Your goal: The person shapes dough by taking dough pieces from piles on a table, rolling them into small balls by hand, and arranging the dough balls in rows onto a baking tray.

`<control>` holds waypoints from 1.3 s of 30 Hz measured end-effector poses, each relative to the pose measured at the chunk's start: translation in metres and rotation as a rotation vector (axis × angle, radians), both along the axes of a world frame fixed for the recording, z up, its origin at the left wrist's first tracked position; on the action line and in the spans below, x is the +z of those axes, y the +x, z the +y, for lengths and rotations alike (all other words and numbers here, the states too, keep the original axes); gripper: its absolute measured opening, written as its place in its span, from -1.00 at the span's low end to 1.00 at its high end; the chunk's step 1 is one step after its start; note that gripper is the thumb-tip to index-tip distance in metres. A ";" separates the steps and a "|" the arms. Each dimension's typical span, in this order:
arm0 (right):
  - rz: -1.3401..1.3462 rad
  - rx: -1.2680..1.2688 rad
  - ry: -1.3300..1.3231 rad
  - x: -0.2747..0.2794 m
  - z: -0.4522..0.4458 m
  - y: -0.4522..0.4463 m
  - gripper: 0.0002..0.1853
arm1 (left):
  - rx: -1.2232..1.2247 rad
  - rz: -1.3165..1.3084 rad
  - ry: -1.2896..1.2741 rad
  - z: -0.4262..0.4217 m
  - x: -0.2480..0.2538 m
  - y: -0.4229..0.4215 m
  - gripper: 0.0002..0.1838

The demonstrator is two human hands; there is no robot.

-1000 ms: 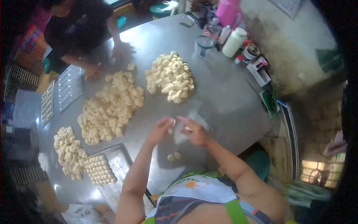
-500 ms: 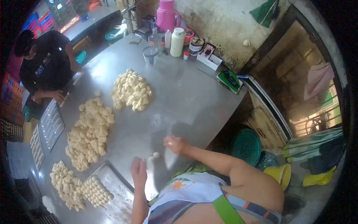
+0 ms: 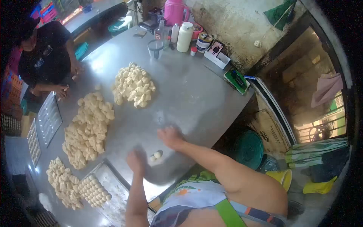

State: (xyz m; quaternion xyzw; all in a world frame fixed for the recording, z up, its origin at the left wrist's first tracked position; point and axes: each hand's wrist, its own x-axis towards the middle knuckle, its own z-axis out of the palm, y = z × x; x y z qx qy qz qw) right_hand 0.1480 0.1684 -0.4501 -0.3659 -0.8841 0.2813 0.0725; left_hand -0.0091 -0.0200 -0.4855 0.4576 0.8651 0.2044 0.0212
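My left hand (image 3: 136, 162) is low over the metal table (image 3: 181, 94), its fingers curled in and pressed toward the surface. Farther out and to the right, my right hand (image 3: 171, 137) is closed in the same cupped way. Whatever lies under either palm is hidden from view. Between my hands, a couple of small round dough balls (image 3: 155, 156) rest on the table. Nearest my left hand is a metal tray (image 3: 117, 189) with rows of dough balls (image 3: 93, 190) at its left side. Heaps of cut dough pieces (image 3: 89, 130) lie beyond it.
Another dough pile (image 3: 134, 85) sits mid-table, and a smaller one (image 3: 63, 183) at the lower left. A co-worker (image 3: 47, 56) stands at the far left beside moulded trays (image 3: 50, 118). Bottles, a clear cup (image 3: 155, 48) and a pink jug (image 3: 174, 12) line the back edge.
My right hand has moved left and slightly away from me. My left hand has shifted a little left. The dough balls between them stay close to the same spot.
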 end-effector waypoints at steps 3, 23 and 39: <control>0.189 0.281 0.356 -0.071 -0.035 0.064 -0.77 | -0.091 -0.062 0.135 -0.055 -0.002 0.045 -0.89; 0.249 0.375 0.446 -0.074 0.015 0.070 -0.75 | 0.054 -0.090 -0.079 -0.063 0.015 -0.011 -0.59; 0.095 0.336 0.276 -0.059 0.023 0.029 -0.71 | 0.134 0.038 -0.063 -0.038 -0.012 -0.035 -0.74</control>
